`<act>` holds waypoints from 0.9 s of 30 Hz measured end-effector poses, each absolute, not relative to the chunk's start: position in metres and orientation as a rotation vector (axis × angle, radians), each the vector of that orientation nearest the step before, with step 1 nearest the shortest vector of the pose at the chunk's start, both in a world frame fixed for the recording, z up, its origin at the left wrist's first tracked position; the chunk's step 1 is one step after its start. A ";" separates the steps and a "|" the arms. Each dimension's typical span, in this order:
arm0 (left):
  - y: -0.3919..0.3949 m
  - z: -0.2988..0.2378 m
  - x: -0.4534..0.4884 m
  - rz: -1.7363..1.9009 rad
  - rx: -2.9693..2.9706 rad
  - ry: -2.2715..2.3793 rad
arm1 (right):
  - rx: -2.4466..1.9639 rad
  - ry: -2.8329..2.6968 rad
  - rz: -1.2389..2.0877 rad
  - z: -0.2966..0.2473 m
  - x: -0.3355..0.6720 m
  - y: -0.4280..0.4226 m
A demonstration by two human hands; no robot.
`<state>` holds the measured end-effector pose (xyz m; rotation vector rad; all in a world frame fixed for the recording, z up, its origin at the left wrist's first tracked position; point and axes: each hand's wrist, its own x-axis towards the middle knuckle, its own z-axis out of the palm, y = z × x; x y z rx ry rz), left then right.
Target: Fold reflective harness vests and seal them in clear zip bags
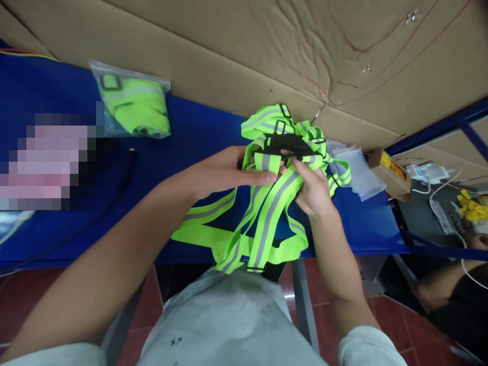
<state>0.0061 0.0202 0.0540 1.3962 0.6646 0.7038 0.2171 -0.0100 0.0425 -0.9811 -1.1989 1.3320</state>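
A neon-green reflective harness (264, 239) with grey stripes and black buckles spreads over the blue table in front of me. My left hand (247, 173) is closed on it, thumb laid across a strap just below a black piece (280, 145). From the other side my right hand (314, 188) pinches the straps at the lower edge of that black piece. Some fingers of both hands are hidden behind the webbing. Long straps hang towards me to the table's front edge. Behind my hands, more green webbing (263, 122) with buckles lies bunched up.
A clear zip bag (137, 107) with a folded green harness leans at the back left. Empty plastic bags (360, 173) and a small cardboard box (391, 173) are at the right. A cardboard wall (213, 61) runs behind. Another person's arm (446, 284) shows at far right.
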 end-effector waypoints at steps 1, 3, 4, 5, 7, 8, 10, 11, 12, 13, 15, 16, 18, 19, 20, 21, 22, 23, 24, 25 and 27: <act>0.020 0.054 0.007 0.712 1.377 0.687 | -0.987 -1.203 1.306 0.040 0.216 -0.010; 0.020 0.054 0.009 0.716 1.370 0.706 | -0.987 -1.197 1.275 0.037 0.214 -0.010; 0.020 0.055 0.010 0.716 1.389 0.702 | -0.989 -1.188 1.259 0.036 0.214 -0.009; 0.020 0.055 0.010 0.723 1.422 0.694 | -0.993 -1.178 1.245 0.035 0.214 -0.009; 0.020 0.055 0.010 0.733 1.494 0.690 | -1.016 -1.163 1.241 0.034 0.214 -0.007; 0.021 0.054 0.009 0.734 1.515 0.700 | -1.035 -1.162 1.259 0.034 0.215 -0.007; 0.022 0.052 0.009 0.724 1.512 0.734 | -1.073 -1.168 1.308 0.034 0.217 -0.006; 0.022 0.050 0.009 0.724 1.495 0.744 | -1.093 -1.170 1.334 0.035 0.218 -0.006; 0.022 0.048 0.010 0.733 1.476 0.744 | -1.113 -1.170 1.363 0.036 0.219 -0.006; 0.021 0.047 0.012 0.753 1.452 0.741 | -1.129 -1.164 1.394 0.037 0.220 -0.006; 0.019 0.045 0.017 0.811 1.367 0.727 | -1.143 -1.119 1.466 0.039 0.220 -0.006; 0.018 0.044 0.020 0.845 1.300 0.720 | -1.140 -1.090 1.501 0.040 0.220 -0.006; 0.014 0.044 0.025 0.895 1.147 0.713 | -1.120 -1.038 1.559 0.041 0.218 -0.006; 0.013 0.045 0.027 0.909 1.085 0.705 | -1.111 -1.018 1.588 0.041 0.216 -0.007; 0.012 0.045 0.028 0.916 1.046 0.696 | -1.105 -1.006 1.624 0.042 0.214 -0.007; 0.011 0.045 0.028 0.916 1.035 0.694 | -1.103 -0.996 1.654 0.041 0.212 -0.007; 0.011 0.045 0.028 0.916 1.050 0.700 | -1.102 -0.992 1.671 0.041 0.211 -0.008; 0.012 0.044 0.027 0.923 1.085 0.715 | -1.104 -0.997 1.668 0.040 0.210 -0.008; 0.012 0.042 0.026 0.931 1.130 0.734 | -1.114 -1.014 1.640 0.039 0.208 -0.009; 0.014 0.040 0.025 0.932 1.178 0.749 | -1.129 -1.042 1.597 0.038 0.208 -0.009; 0.017 0.034 0.024 0.917 1.251 0.731 | -1.157 -1.112 1.506 0.035 0.206 -0.011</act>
